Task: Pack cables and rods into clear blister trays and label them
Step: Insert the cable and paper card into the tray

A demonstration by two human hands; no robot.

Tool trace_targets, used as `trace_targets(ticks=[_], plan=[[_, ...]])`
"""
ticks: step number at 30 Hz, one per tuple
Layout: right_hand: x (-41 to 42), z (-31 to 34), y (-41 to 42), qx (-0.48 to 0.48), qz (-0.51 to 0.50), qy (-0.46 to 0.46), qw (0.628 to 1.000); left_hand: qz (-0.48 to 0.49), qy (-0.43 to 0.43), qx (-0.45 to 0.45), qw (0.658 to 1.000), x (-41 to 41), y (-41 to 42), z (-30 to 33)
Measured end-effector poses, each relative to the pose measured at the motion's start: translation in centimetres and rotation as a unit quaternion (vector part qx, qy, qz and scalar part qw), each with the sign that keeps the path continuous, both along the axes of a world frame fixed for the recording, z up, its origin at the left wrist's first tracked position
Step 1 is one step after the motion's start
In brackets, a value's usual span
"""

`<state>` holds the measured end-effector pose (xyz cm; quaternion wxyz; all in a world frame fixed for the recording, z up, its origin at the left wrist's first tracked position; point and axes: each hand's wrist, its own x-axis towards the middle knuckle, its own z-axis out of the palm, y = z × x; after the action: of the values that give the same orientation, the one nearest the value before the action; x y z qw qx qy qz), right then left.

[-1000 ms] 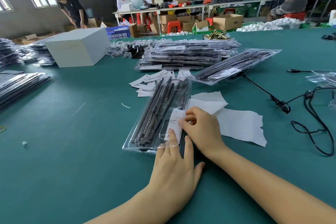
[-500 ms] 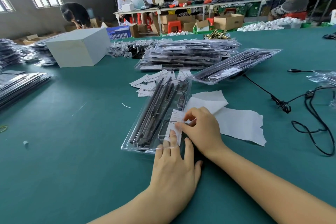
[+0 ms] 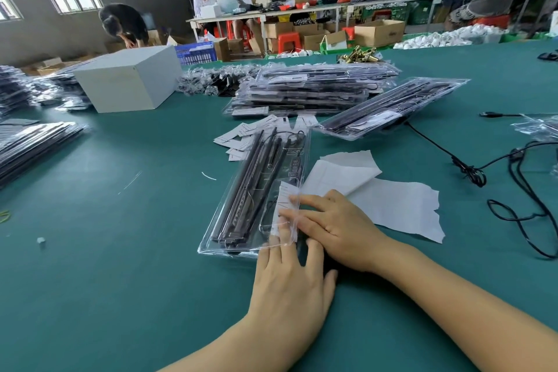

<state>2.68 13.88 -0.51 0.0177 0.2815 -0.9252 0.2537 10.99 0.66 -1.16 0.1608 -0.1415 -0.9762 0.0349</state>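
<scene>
A clear blister tray [image 3: 241, 244] with dark rods [image 3: 250, 187] and a thin cable inside lies on the green table in front of me. A white label [image 3: 285, 199] sits on the tray's near right part. My right hand [image 3: 335, 226] lies flat with straight fingers pressing on the label. My left hand [image 3: 290, 281] rests flat at the tray's near edge, its fingertips on the plastic below the label.
White backing sheets [image 3: 392, 205] lie right of the tray, loose labels [image 3: 241, 136] behind it. A stack of packed trays [image 3: 308, 90] and one single tray [image 3: 389, 109] sit farther back, a white box [image 3: 126, 81] at the left, black cables [image 3: 513, 178] at the right.
My right hand went from pinching the label with curled fingers to pressing it flat with straight fingers. The left hand stayed at the tray's near edge.
</scene>
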Motion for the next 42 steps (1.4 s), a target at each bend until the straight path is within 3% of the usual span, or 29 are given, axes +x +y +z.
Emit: trace_targets(ticks=[5, 8, 10, 13, 15, 17, 19, 21, 24, 29, 36, 38, 42], plan=[[0.0, 0.0, 0.2, 0.046, 0.022, -0.015, 0.999, -0.009, 0.047, 0.006, 0.999, 0.5, 0.1, 0.1], [0.0, -0.1, 0.1, 0.097, 0.018, 0.002, 0.995, -0.095, 0.116, 0.034, 0.988, 1.0, 0.0, 0.4], [-0.1, -0.4, 0.0, 0.120, 0.013, 0.010, 0.993, -0.155, 0.183, 0.108, 0.965, 0.9, -0.6, 1.6], [-0.3, -0.8, 0.1, 0.123, 0.006, 0.019, 0.992, -0.067, 0.239, 0.252, 0.935, -1.6, -3.1, 4.5], [-0.3, -0.9, 0.2, 0.118, 0.004, 0.025, 0.993, 0.053, 0.181, 0.316, 0.930, -4.3, -5.8, 5.4], [-0.3, -1.0, 0.1, 0.113, 0.005, 0.033, 0.993, 0.157, 0.031, 0.309, 0.937, -6.6, -8.3, 4.7], [-0.3, -0.9, 0.1, 0.104, 0.002, 0.036, 0.994, 0.166, -0.122, 0.307, 0.929, -7.8, -9.6, 3.6], [-0.4, -0.7, 0.2, 0.085, -0.007, 0.029, 0.996, 0.124, -0.171, 0.361, 0.908, -8.2, -9.7, 2.8], [-0.8, -0.4, 0.8, 0.043, -0.025, 0.020, 0.999, 0.088, -0.183, 0.423, 0.883, -8.4, -9.1, 2.1], [-1.3, -0.3, 2.0, 0.009, -0.039, -0.013, 0.999, 0.054, -0.164, 0.368, 0.913, -7.6, -7.2, 1.3], [-1.6, 0.3, 2.1, -0.074, -0.050, -0.080, 0.993, 0.005, -0.065, 0.318, 0.946, -7.4, -6.8, 1.0], [-1.6, 0.5, 1.9, -0.127, -0.080, -0.107, 0.983, -0.002, -0.065, 0.313, 0.948, -7.5, -6.8, 0.9], [-1.4, 1.2, 2.0, -0.283, -0.118, -0.214, 0.928, -0.008, -0.063, 0.292, 0.954, -7.5, -6.8, 0.6]])
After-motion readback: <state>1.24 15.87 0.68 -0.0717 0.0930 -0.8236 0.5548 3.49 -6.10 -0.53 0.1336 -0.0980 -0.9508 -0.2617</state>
